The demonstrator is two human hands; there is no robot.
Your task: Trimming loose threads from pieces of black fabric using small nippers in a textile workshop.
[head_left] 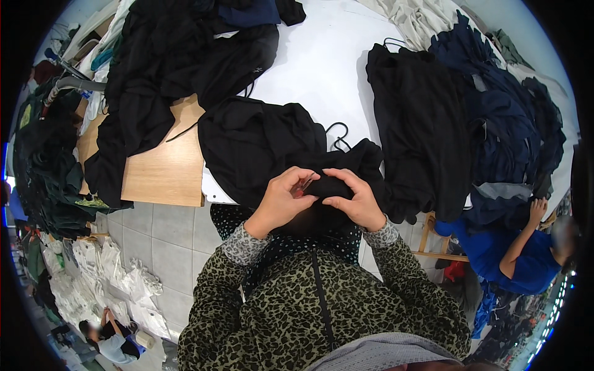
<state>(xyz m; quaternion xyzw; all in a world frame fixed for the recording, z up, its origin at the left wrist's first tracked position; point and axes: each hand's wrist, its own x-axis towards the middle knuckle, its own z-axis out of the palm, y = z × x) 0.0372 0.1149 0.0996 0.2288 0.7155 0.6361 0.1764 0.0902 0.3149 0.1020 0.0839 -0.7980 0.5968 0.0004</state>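
Observation:
A black garment (266, 133) lies bunched over the near edge of the white table. My left hand (279, 201) is closed at its folded edge, fingertips and thumb pinching the cloth. Inside that hand's curl shows a small shiny thing with red on it (302, 187), too hidden to name. Just to the right, my right hand (357, 199) grips the same black cloth between thumb and fingers. Behind the hands, a black hanger hook (337, 131) sticks up from the garment.
The white table (328, 62) extends away from me, with a wooden board (164, 173) at left. Black garments (167, 62) heap at far left; another black garment (421, 130) and navy clothing (507, 123) lie right. A person in blue (513, 253) sits at right, another person (111, 340) lower left.

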